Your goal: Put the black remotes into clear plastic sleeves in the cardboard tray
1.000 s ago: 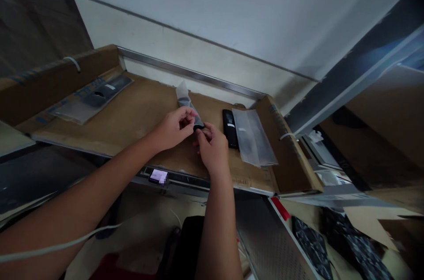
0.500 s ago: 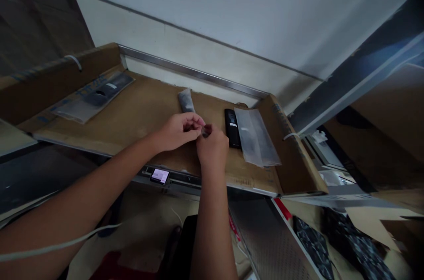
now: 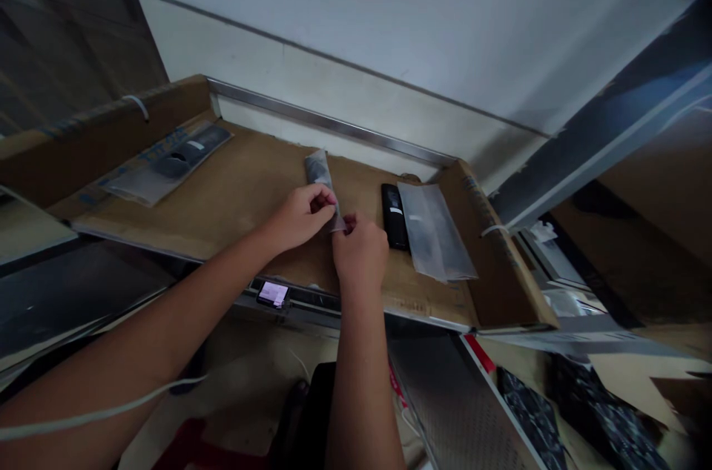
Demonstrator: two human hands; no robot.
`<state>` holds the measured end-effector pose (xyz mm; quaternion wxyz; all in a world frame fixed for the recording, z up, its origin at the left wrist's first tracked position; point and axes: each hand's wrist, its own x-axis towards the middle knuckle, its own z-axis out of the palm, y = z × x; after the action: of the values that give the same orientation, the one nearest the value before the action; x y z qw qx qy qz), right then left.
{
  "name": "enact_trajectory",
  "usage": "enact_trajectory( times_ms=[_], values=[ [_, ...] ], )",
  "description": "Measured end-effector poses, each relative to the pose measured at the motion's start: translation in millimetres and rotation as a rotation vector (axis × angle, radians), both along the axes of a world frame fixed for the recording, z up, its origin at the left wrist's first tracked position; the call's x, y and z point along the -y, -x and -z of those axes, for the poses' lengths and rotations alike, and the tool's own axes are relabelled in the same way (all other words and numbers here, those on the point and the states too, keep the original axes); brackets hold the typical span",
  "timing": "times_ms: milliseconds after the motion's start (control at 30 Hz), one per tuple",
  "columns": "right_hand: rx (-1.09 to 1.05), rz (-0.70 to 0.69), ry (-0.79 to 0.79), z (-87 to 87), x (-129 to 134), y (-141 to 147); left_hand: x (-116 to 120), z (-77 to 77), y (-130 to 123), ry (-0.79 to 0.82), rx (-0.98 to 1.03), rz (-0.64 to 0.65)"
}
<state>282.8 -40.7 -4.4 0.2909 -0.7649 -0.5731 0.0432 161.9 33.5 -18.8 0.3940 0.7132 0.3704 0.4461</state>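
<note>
A narrow translucent plastic bag with a dark long item inside lies mid-bench, pointing away from me. My left hand pinches its left edge near the close end, fingers closed. At the near end's right corner, my right hand also has its fingers closed on the plastic. To the right of my hands lies a bare black remote control with a white label. Beside it, partly against it, are flat frosted plastic bags.
Another bagged dark item with a white label lies at the left. Cardboard covers the bench and rises as side walls. A small lit screen sits at the front edge. A white cable crosses near my left forearm.
My hands have moved slightly apart along the bag's near end, so more of the plastic shows between them. The view has shifted a little; the other items stay in place.
</note>
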Motion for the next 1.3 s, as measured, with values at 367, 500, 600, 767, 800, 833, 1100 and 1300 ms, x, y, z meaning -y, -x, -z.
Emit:
enact_trajectory(
  times_ms=[367, 500, 600, 767, 800, 833, 1100, 1300],
  values=[
    [0.007, 0.022, 0.023, -0.4, 0.6, -1.2, 15.7, -6.2, -2.7, -0.017, -0.063, 0.153],
    [-0.003, 0.003, 0.059, -2.6, -0.7, -3.5, 39.0, -9.9, 5.9, -0.128, -0.163, 0.083],
    [0.008, 0.008, 0.044, -3.6, -1.5, -3.5, 52.2, -7.1, 15.7, -0.213, -0.281, 0.002],
    [0.037, 0.012, 0.033, -3.2, 1.2, -1.2, 53.7, -3.2, 20.1, -0.247, -0.373, -0.032],
    [0.04, 0.012, 0.035, -3.3, 2.0, -0.7, 53.1, -3.8, 19.2, -0.244, -0.379, -0.036],
    [0.04, 0.009, 0.035, -3.5, 2.7, -0.4, 52.9, -4.9, 18.2, -0.239, -0.383, -0.039],
    [-0.023, -0.007, 0.007, -4.9, 2.8, 0.5, 55.4, -11.2, 18.9, -0.223, -0.304, -0.017],
    [-0.069, -0.041, -0.01, -2.2, 0.9, -1.4, 54.5, -11.3, 20.4, -0.197, -0.263, -0.002]
  ],
)
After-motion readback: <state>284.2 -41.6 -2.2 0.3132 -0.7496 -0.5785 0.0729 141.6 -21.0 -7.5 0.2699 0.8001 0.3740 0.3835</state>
